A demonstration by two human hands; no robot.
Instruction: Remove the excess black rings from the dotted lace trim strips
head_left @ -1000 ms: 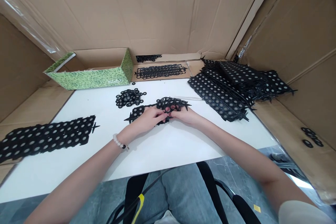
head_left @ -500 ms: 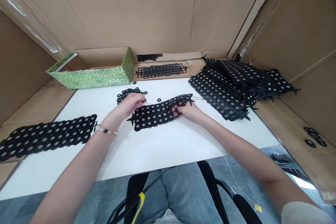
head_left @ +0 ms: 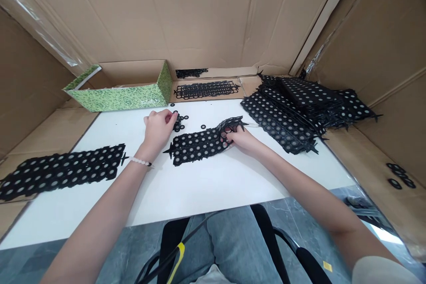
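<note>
My right hand grips the right end of a black perforated sheet, a flexible strip with rows of round pale spots. Its gripped end is curled up off the table, while the left end, with a pointed tab, lies flat. My left hand, thumb and fingers pinched together, is at a small pile of black rings and hides part of it. What sits between those fingertips, if anything, is hidden. A single loose black ring lies behind the sheet.
Another spotted strip lies at left. A stack of similar sheets covers the back right. A green-sided box and an open mesh strip stand along the cardboard wall. Several rings lie far right.
My left hand has moved back and left, from beside the sheet's left end to the ring pile. The sheet's right end is curled up more in my right hand.
</note>
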